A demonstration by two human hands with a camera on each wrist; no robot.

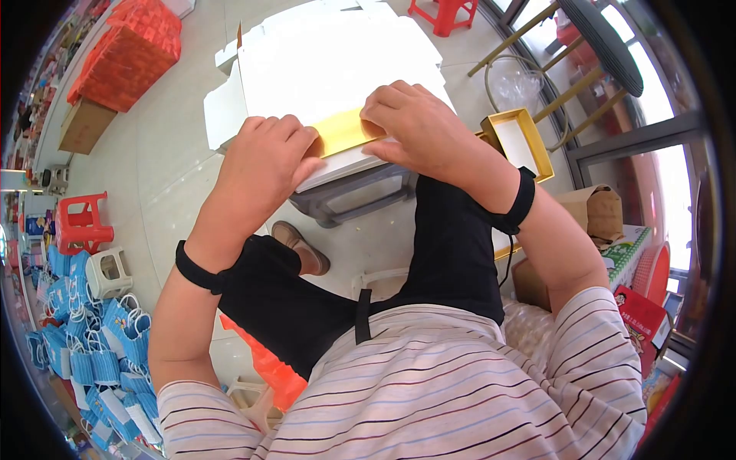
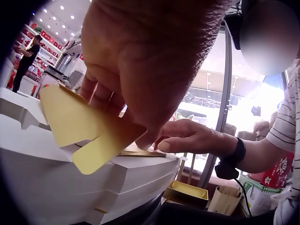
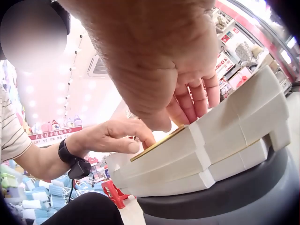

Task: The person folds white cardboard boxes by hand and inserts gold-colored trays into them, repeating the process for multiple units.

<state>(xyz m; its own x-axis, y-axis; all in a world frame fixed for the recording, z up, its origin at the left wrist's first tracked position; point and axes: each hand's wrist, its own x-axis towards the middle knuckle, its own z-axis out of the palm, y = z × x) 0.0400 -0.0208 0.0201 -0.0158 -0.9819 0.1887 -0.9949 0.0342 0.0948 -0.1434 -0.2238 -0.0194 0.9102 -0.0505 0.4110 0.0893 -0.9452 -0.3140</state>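
A stack of white die-cut cardboard blanks (image 1: 330, 61) lies flat on a dark grey stool (image 1: 322, 213) before my knees. Along the near edge of the top blank stands a shiny gold flap (image 1: 341, 132). My left hand (image 1: 264, 165) pinches the flap's left end between curled fingers and thumb. At its right end, my right hand (image 1: 425, 126) grips the same flap, thumb on the near side. The left wrist view shows a slotted gold end tab (image 2: 82, 122) sticking out beyond the left hand. Bent fingers partly cover both ends of the flap.
An open gold-rimmed box (image 1: 540, 146) stands right of the stack, near a brown paper bag (image 1: 602, 215). Blue-and-white bags (image 1: 100, 345) pile up at the left, by a red stool (image 1: 80, 222) and a small white stool (image 1: 109, 274). A round-topped tall stool (image 1: 606, 46) stands at upper right.
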